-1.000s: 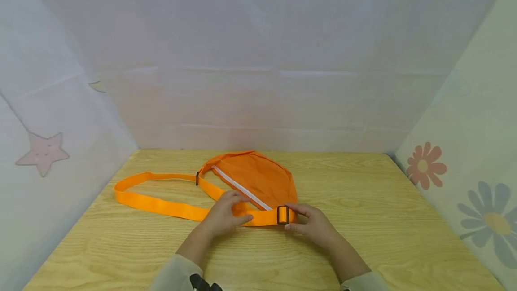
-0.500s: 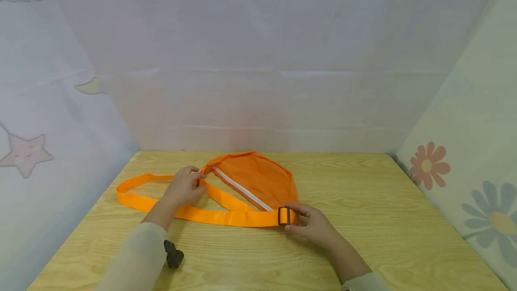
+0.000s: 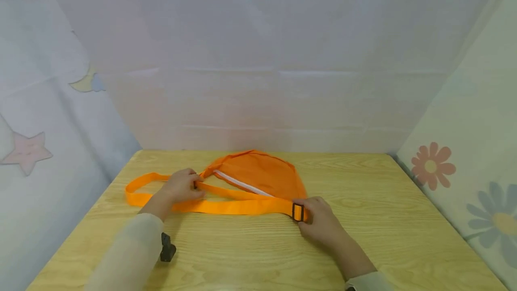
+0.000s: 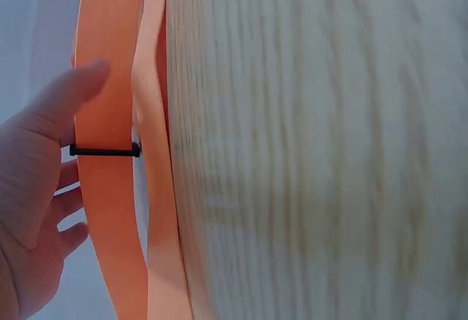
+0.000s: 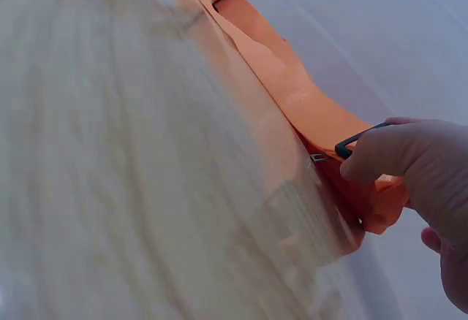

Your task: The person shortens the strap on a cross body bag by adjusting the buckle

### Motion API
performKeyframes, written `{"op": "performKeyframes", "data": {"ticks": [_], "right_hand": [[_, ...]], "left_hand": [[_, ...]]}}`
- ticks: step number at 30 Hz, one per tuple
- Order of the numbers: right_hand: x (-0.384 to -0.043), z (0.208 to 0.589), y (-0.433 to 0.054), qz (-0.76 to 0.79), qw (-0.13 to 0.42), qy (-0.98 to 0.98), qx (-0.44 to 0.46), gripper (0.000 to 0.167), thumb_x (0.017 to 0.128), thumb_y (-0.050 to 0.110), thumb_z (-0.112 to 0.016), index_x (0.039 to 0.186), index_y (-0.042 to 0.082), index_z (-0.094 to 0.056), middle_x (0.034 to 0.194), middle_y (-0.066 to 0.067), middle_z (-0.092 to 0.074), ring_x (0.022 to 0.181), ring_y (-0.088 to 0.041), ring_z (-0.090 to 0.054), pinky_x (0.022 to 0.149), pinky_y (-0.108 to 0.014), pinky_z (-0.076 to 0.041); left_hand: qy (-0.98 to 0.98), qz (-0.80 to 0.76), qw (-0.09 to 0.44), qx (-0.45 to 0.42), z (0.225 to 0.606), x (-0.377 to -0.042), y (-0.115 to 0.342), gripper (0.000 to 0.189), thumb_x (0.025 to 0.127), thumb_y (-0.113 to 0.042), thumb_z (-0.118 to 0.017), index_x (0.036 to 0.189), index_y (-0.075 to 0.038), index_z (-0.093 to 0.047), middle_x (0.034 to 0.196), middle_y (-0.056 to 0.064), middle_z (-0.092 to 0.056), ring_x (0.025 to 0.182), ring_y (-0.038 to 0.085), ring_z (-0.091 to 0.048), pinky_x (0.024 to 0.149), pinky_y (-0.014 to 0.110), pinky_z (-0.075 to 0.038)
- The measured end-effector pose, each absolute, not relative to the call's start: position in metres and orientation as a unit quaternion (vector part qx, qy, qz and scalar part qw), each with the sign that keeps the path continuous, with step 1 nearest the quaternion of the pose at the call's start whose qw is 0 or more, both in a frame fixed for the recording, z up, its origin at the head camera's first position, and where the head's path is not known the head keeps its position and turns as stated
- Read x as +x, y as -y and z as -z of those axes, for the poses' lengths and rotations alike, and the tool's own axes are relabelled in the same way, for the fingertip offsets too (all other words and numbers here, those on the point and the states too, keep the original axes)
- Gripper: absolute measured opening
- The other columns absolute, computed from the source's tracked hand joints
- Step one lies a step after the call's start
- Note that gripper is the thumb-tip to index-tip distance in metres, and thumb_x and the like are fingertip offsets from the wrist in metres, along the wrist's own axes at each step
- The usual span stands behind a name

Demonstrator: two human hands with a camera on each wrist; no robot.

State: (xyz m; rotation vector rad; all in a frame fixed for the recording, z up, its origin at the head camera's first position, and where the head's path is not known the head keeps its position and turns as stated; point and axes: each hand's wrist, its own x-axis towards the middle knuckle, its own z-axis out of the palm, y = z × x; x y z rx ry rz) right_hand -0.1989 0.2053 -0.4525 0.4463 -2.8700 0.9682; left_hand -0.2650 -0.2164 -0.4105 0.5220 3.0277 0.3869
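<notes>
An orange waist bag (image 3: 258, 172) with a white zipper (image 3: 242, 182) lies on the wooden table, its long orange strap (image 3: 238, 206) stretched along the near side. At the bag's left end my left hand (image 3: 179, 187) pinches the strap beside a thin black slider (image 4: 106, 151), thumb in front and fingers behind in the left wrist view. My right hand (image 3: 323, 221) grips the strap and bag corner at a black rectangular buckle (image 3: 298, 212). A small metal zipper pull (image 5: 317, 158) shows below that buckle in the right wrist view.
The strap's loop (image 3: 135, 190) bends round on the table left of my left hand. Pale cloth walls with printed flowers and a star enclose the wooden table (image 3: 250, 255) at the back and sides. A black clip (image 3: 167, 248) sits on the left sleeve.
My left hand has moved left from the middle of the strap to the slider and now pinches there. The right hand has shifted right with the buckle, drawing the strap straighter and pulling the bag along.
</notes>
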Motion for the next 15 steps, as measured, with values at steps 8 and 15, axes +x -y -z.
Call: {"op": "performKeyframes", "data": {"ticks": [8, 15], "right_hand": [[-0.200, 0.449, -0.219, -0.206, 0.126, 0.951, 0.191, 0.025, 0.080, 0.035, -0.079, 0.100, 0.021, -0.074, 0.100, 0.005, -0.071, 0.106, -0.026, -0.054, 0.111, -0.062, -0.025], [-0.201, 0.447, -0.228, -0.193, 0.183, 0.952, 0.152, 0.015, 0.082, 0.030, -0.077, 0.082, 0.015, -0.074, 0.093, -0.003, -0.063, 0.094, -0.028, -0.054, 0.093, -0.052, -0.041]], "left_hand": [[-0.979, -0.057, 0.062, 0.188, 0.397, -0.246, 0.224, 0.079, 0.069, -0.063, -0.079, 0.126, -0.011, -0.061, 0.123, 0.012, -0.057, 0.111, 0.034, -0.053, 0.106, 0.056, -0.037], [-0.978, -0.043, 0.058, 0.196, 0.388, -0.229, 0.224, 0.073, 0.068, -0.057, -0.083, 0.123, -0.013, -0.062, 0.121, 0.011, -0.058, 0.116, 0.035, -0.053, 0.111, 0.061, -0.030]]}}
